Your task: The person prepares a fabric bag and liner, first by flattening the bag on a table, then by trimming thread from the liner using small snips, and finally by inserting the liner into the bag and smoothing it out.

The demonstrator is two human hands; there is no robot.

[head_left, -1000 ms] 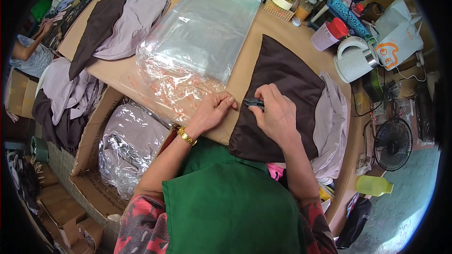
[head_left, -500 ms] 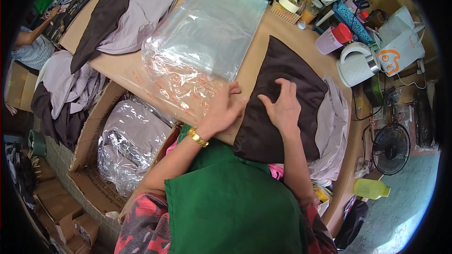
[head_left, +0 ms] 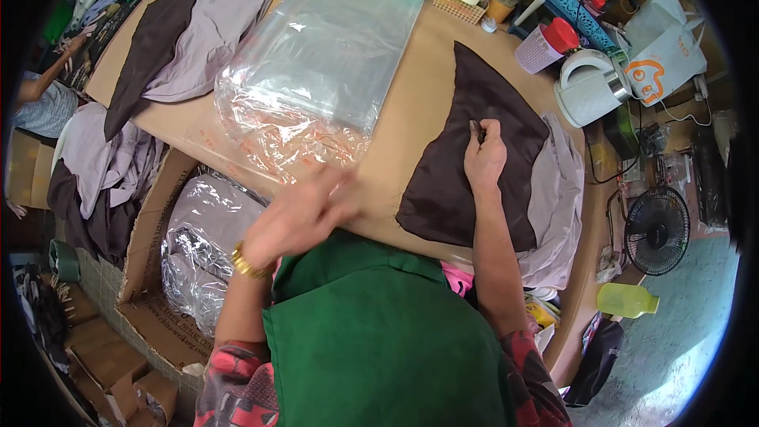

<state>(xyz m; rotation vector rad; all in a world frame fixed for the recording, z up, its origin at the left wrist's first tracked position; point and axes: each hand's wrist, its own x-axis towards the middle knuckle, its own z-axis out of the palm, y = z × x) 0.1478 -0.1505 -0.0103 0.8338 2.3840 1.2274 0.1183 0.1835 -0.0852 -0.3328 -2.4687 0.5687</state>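
Dark brown cloth point(head_left: 443, 178) lies on the table in front of me, with pale mauve fabric point(head_left: 556, 209) showing along its right side. My right hand point(head_left: 485, 160) is closed over the brown cloth, pinching a fold between thumb and fingers. Left of the cloth, above the table's near edge, my left hand point(head_left: 304, 209) is blurred by motion. A gold watch is on that wrist. Beyond the left hand rests a stack of clear plastic bags point(head_left: 332, 47), its near end crumpled and shiny.
Another brown and mauve fabric piece point(head_left: 207, 39) lies at the far left of the table. Below the left edge stands an open carton point(head_left: 150, 229) holding plastic-wrapped fabric. A white kettle point(head_left: 587, 91), baskets and a tape roll line the right back. A person's arm shows far left.
My right hand has closed from an open pose onto the brown cloth, bunching it slightly. My left hand has swung left and nearer to me, away from the cloth.
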